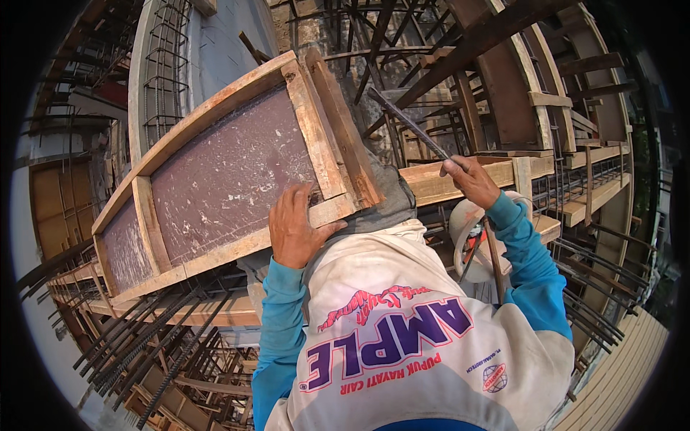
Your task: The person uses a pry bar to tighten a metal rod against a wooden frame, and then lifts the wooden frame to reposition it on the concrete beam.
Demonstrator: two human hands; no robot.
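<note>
A formwork panel [230,176], a brown board edged with timber battens, leans across my lap toward the left. My left hand [293,224] grips its near batten by the corner, fingers over the wood and thumb along the edge. In my right hand [471,179] is a long, dark steel pry bar [410,123], held at its near end. It slants up and away to the left, its flattened far tip clear of the panel. A loose-looking timber plank [345,133] stands alongside the panel's right end; whether the two are joined, I cannot tell.
A whitish bucket [460,228] with tools in it hangs or stands by my right forearm. Rebar ends [169,337] jut out at the lower left. Beyond are timber beams [460,183], a rebar cage [167,61] and crossed props over a drop.
</note>
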